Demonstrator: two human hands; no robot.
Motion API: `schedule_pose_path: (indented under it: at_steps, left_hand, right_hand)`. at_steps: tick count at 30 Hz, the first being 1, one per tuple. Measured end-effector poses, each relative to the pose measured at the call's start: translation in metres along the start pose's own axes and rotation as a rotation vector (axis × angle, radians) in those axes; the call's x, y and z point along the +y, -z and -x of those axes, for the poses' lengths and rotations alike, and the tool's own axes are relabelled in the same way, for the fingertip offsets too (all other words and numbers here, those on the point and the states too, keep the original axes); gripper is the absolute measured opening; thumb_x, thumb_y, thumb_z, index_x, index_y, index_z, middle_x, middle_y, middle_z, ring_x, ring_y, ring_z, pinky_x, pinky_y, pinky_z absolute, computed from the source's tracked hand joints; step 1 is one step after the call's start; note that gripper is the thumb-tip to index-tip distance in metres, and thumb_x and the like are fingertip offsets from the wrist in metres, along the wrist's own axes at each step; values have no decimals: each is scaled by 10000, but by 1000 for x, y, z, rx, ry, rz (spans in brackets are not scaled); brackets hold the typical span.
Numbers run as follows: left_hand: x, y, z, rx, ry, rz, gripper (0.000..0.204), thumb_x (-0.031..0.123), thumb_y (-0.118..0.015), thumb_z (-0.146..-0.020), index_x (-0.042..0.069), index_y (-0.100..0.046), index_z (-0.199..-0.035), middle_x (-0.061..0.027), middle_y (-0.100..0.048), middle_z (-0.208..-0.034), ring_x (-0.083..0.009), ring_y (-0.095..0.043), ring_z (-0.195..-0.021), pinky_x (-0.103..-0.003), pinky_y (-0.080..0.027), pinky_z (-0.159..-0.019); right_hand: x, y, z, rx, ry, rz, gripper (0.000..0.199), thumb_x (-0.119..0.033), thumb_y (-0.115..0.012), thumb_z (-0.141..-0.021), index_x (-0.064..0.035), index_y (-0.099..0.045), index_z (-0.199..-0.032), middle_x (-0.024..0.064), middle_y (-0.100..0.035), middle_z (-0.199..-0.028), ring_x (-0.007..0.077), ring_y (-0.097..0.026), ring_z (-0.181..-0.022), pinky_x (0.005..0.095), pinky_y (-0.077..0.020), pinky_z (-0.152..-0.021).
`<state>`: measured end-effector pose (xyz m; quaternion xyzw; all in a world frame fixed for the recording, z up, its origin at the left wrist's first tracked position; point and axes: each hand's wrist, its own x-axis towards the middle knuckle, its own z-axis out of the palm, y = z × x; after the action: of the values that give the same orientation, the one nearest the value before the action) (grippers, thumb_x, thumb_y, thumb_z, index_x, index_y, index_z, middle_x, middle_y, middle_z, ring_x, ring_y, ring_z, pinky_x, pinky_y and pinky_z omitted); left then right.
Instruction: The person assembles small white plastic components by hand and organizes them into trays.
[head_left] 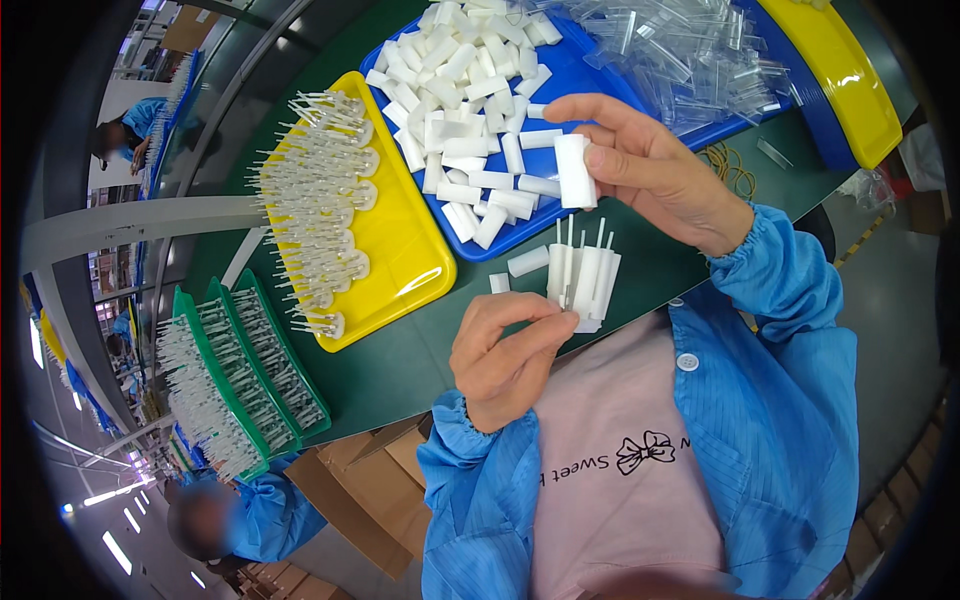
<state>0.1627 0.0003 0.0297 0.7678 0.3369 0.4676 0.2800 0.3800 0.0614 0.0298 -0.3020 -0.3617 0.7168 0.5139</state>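
Note:
My left hand (505, 350) pinches a small bunch of white foam pieces with thin white sticks standing out of them (583, 272), held just above the green table (400, 360). My right hand (650, 165) is raised above that bunch and holds a single white foam block (574, 170) between thumb and fingers. Behind both hands a blue tray (520, 235) is heaped with loose white foam blocks (462, 90). Two loose foam pieces (527, 261) lie on the table beside the bunch.
A yellow tray (410, 250) at left carries several rows of white stick pieces (320, 200). Green racks (255, 370) of sticks stand at the lower left. Clear plastic tubes (690, 60) fill a blue tray at the back right, a yellow tray (850, 80) beside it. Another person (215, 520) sits at lower left.

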Motion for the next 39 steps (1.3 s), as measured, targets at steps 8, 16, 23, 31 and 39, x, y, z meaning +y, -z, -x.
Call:
schedule_pose_path:
  at_steps: [8, 16, 23, 31, 39]
  left_hand:
    - [3, -3, -4, 74, 84, 126, 266, -92, -739, -649, 60, -708, -864, -78, -629, -885, -191, -576, -742, -265, -449, -634]
    - [3, 0, -6, 61, 161, 266, 231, -73, -745, -674, 60, -714, -860, -87, -628, -886, -176, -575, -742, -252, -452, -625]
    - [1, 0, -7, -49, 47, 205, 248, -59, -757, -640, 65, -723, -853, -82, -633, -867, -191, -583, -718, -267, -449, -620]
    - [1, -1, -9, -62, -45, 238, 287, -68, -763, -600, 72, -722, -848, -71, -629, -862, -194, -586, -715, -274, -449, -607]
    - [9, -2, -16, -140, -163, 11, 312, -80, -727, -563, 83, -719, -829, -68, -631, -867, -211, -592, -718, -298, -449, -613]
  right_hand:
    - [13, -4, 0, -140, 5, -107, 270, -204, -596, -916, -109, -495, -1148, 13, -545, -1004, 76, -538, -903, 233, -443, -808]
    - [2, 3, 7, -223, 117, 168, 131, -24, -534, -847, -78, -557, -964, 72, -529, -994, 143, -516, -957, 290, -399, -851]
    - [-28, 10, 13, -291, 14, 623, 386, 44, -392, -844, -63, -650, -1111, 19, -607, -1094, 94, -544, -893, 230, -434, -737]
    - [-17, 4, 12, -378, 117, 601, 364, -24, -388, -929, -132, -621, -1186, 23, -625, -999, 62, -523, -834, 194, -407, -665]
    - [-47, 11, 15, -222, -213, 445, 398, -423, -514, -937, -34, -568, -1002, -11, -504, -773, 62, -475, -697, 216, -400, -622]
